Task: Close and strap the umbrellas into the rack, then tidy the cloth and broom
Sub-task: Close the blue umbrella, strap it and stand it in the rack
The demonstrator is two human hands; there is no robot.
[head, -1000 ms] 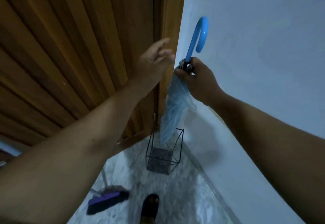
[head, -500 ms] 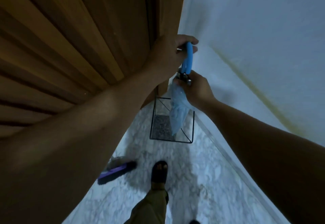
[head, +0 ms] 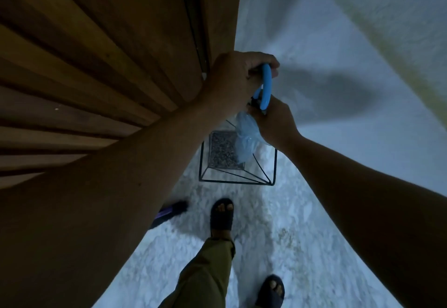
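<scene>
By the left edge of the floor (head: pixel 254 247), next to the wooden door (head: pixel 96 65), lies the broom (head: pixel 169 212), partly hidden under the left arm. The left hand (head: pixel 232 77) has its fingers curled tight around the top of the blue hook handle (head: pixel 266 85) of the umbrella (head: pixel 246 140). Just below it, the right hand (head: pixel 273 119) grips the umbrella where the handle meets the folded blue cloth. The umbrella points almost straight down, handle up and tip down, and its lower part hangs inside the top of the black wire rack (head: pixel 238 181). The rack stands on the floor in the corner where the door meets the white wall (head: pixel 362 89). Both hands are right above the rack, so I think the next move is just to let the umbrella go straight down. The top of the rack is open, but the wires are thin, and the loose cloth could catch on them. The door is very close on the left, so there is more room to move on the right side. I cannot see a strap or the other cloth.
</scene>
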